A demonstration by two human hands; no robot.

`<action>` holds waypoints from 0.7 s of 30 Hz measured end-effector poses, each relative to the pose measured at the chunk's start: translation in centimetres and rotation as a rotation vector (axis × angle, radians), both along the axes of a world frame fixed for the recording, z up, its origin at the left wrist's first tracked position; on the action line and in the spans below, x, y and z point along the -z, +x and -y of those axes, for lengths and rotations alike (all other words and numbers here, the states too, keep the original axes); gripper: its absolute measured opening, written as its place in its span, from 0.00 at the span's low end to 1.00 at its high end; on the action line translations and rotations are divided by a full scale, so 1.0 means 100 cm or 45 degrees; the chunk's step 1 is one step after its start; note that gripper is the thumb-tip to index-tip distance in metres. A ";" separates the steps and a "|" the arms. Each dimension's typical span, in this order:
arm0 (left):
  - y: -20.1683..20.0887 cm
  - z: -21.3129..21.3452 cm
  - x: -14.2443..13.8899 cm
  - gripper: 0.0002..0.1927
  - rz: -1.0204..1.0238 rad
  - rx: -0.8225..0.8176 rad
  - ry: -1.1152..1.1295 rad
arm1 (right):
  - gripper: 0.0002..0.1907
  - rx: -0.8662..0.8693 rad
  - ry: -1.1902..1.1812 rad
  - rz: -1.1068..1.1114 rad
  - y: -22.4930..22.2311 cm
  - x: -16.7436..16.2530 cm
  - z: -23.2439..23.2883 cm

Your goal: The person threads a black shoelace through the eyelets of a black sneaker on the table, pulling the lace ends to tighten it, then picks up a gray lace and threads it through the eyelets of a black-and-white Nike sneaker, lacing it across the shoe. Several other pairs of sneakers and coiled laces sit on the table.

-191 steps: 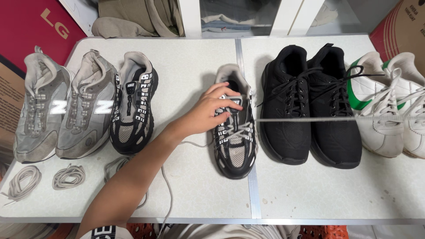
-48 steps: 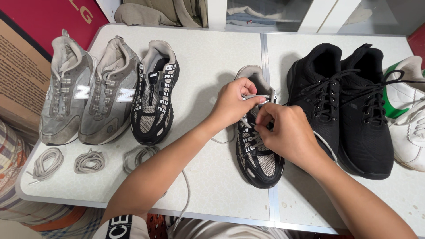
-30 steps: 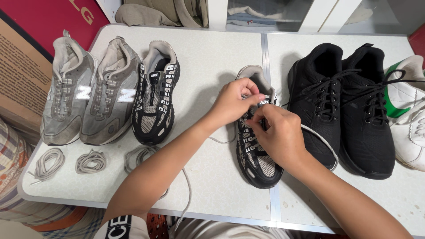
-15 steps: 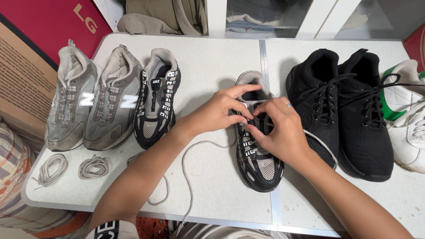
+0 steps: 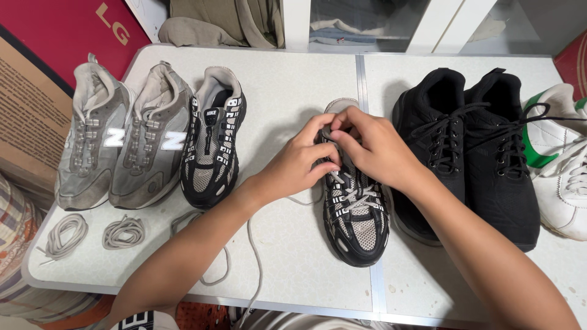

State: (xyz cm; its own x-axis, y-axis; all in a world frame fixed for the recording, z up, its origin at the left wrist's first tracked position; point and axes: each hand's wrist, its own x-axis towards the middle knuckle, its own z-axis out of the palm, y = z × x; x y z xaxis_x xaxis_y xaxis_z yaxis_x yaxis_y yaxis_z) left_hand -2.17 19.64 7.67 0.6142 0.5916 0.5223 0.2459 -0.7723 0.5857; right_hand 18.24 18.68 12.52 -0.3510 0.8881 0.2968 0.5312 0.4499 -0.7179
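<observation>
both hands meet over the top of a black and grey shoe (image 5: 356,221) that lies near the middle of the white table (image 5: 293,98), toe pointing toward the person. the left hand (image 5: 298,164) has its fingers curled shut against the shoe's upper left side, near the tongue, thumb pressed in toward the laces (image 5: 354,197). the right hand (image 5: 374,145) is bent over the same spot from the other side, its fingertips pinched together on what looks like the lace at the top eyelets; the exact piece in the pinch is hidden under the fingers. the two hands touch each other there.

a loose grey lace (image 5: 254,244) trails from under the left hand, across the table and off the near edge.

just to the right of this shoe stands a pair of black shoes (image 5: 471,146), laced, the nearer one touching or almost touching it. beyond them, at the right edge, are white shoes with green trim (image 5: 559,165).

well to the left sits the matching black and grey shoe (image 5: 213,139), and beside it a pair of grey shoes (image 5: 122,137). in front of those lie two coiled grey laces (image 5: 92,233).

a red box (image 5: 67,27) stands off the table's far left corner.
</observation>
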 end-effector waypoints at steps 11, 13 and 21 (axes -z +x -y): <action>-0.006 -0.025 0.008 0.07 0.165 0.003 -0.223 | 0.09 0.011 -0.154 0.097 -0.005 0.002 -0.009; -0.012 -0.035 0.007 0.07 0.178 -0.070 -0.134 | 0.10 0.022 -0.203 0.133 -0.002 0.003 -0.010; -0.068 -0.094 -0.005 0.03 0.446 -0.421 -0.185 | 0.10 -0.052 -0.309 0.038 0.002 0.005 -0.010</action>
State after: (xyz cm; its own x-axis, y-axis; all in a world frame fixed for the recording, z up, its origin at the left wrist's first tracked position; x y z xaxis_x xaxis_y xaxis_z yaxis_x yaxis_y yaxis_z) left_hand -8.98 29.04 8.19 0.1838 0.8071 0.5611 0.2331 -0.5903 0.7728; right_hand 18.41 19.67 12.03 -0.3938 0.9168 0.0655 0.5388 0.2880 -0.7916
